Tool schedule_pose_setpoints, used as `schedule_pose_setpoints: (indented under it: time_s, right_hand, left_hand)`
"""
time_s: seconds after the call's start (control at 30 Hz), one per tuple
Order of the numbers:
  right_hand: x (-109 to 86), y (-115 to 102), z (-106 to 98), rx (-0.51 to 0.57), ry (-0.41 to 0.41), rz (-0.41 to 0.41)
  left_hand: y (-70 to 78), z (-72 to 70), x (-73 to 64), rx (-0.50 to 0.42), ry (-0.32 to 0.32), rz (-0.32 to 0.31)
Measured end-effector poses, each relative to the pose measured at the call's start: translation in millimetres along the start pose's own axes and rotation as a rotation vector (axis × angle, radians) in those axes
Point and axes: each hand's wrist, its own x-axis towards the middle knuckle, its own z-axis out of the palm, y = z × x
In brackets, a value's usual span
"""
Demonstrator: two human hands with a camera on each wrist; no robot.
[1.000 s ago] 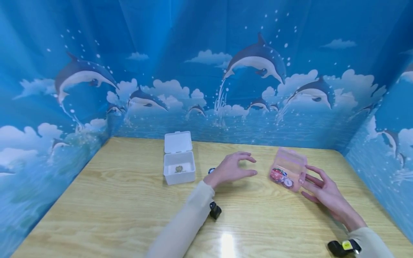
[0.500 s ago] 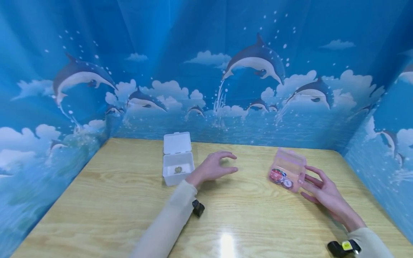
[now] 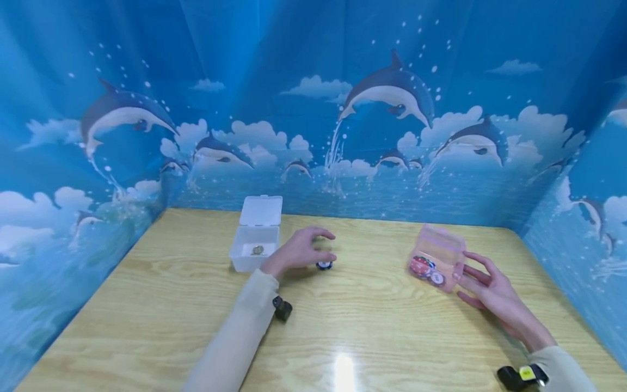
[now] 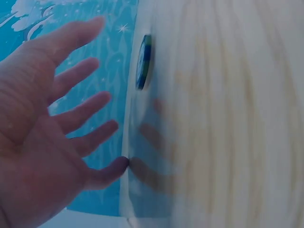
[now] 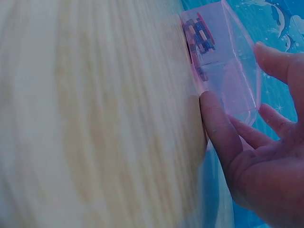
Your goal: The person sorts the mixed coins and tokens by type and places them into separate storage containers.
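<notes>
My left hand [image 3: 300, 249] hovers over the table with thumb and fingers spread; nothing lies between them. Just beside its thumb, a dark blue-and-white poker chip [image 3: 324, 265] rests on the wood. In the left wrist view this chip [image 4: 144, 61] is apart from the fingers. Behind the left wrist stands an open white box [image 3: 245, 259] with a gold-coloured coin [image 3: 257, 250] inside. On the right, my right hand [image 3: 493, 294] touches the side of an open pink see-through box [image 3: 447, 257] with extended fingers. Several poker chips [image 3: 422, 265] lie in it, red and white ones among them.
The wooden table [image 3: 382, 337] ends at a blue dolphin-printed curtain [image 3: 313, 125] at the back and sides. The white box's raised lid [image 3: 262, 210] stands near the back edge. A black wrist camera [image 3: 282, 308] hangs below the left sleeve.
My left hand has moved left, uncovering the chip by its thumb. The white box has shifted left and slightly back. My right hand stays at the pink box.
</notes>
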Motion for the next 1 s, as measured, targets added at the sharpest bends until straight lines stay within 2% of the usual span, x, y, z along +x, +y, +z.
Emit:
schedule_pose_setpoints:
  time_s: [0.23,0.67,0.8,1.0]
  right_hand:
    - [-0.1,-2,1,0.001,0.004,0.003]
    - [0.0,-2,0,-0.009,0.003,0.011]
    - [-0.6,-2,0,-0.011,0.007,0.012]
    - [-0.3,-1,0,-0.004,0.009,0.007]
  left_hand:
    - [-4.6,-4.2,-9.2,0.136,-0.112,-0.082]
    - [2.0,-2.2,-4.0,0.190,-0.095,-0.126]
    - [4.1,-2.3,-2.3,0.222,-0.102,-0.118]
    - [4.8,-2.8,-0.8,0.063,-0.165,-0.084]
